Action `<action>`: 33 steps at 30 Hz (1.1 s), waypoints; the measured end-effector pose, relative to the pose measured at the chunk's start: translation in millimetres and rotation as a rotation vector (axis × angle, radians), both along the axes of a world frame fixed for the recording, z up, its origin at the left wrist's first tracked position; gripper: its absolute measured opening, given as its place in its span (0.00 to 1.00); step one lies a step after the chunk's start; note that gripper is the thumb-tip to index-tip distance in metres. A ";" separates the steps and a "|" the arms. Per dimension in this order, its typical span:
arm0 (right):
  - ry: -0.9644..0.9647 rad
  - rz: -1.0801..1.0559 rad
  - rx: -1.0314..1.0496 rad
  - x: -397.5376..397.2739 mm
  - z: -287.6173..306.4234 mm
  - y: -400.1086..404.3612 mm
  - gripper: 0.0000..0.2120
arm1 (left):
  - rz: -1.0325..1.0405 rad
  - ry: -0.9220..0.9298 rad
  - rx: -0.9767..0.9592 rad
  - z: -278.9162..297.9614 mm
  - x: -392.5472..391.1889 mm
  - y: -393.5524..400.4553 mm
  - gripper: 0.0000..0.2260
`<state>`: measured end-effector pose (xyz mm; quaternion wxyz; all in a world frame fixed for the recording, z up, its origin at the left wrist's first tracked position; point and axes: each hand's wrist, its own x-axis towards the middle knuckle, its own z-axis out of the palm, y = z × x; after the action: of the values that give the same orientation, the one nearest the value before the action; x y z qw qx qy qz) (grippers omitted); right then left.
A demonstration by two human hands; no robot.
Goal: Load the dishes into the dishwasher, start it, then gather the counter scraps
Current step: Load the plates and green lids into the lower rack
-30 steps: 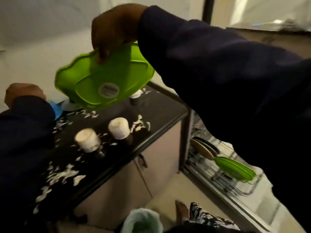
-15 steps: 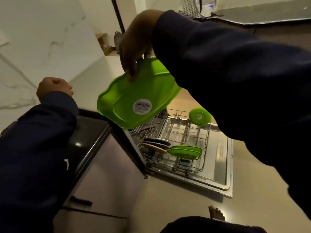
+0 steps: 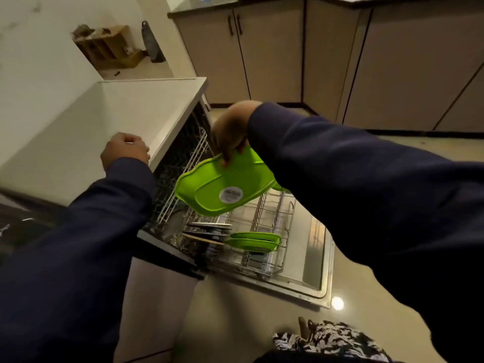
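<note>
Green lid (image 3: 222, 189), round white sticker, pinched by right hand (image 3: 231, 133).

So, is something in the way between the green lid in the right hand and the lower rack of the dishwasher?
Nothing visible blocks it. The right hand holds the green lid above the pulled-out lower rack. The plates and green dishes fill the near side; the slots beyond them look free.

The pulled-out lower rack (image 3: 272, 226) carries green lids (image 3: 252, 241) beside dark plates (image 3: 209, 230) standing on edge.
</note>
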<state>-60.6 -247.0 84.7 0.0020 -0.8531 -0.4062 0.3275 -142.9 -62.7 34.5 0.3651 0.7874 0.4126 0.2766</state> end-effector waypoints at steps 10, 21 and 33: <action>-0.119 -0.042 0.033 19.1 -104.9 -21.2 0.12 | -0.005 0.242 -0.043 -97.0 20.4 -1.2 0.06; -0.024 -0.105 0.034 30.2 -205.6 -2.1 0.13 | -0.065 0.436 -0.097 -175.5 38.8 2.3 0.06; -0.027 -0.115 -0.112 20.6 -245.1 28.8 0.19 | -0.129 0.465 -0.165 -203.8 41.0 23.3 0.09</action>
<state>-40.1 -218.2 -160.3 -0.0325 -0.8781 -0.3378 0.3374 -102.0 -39.4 -169.3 0.3405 0.8221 0.4554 0.0297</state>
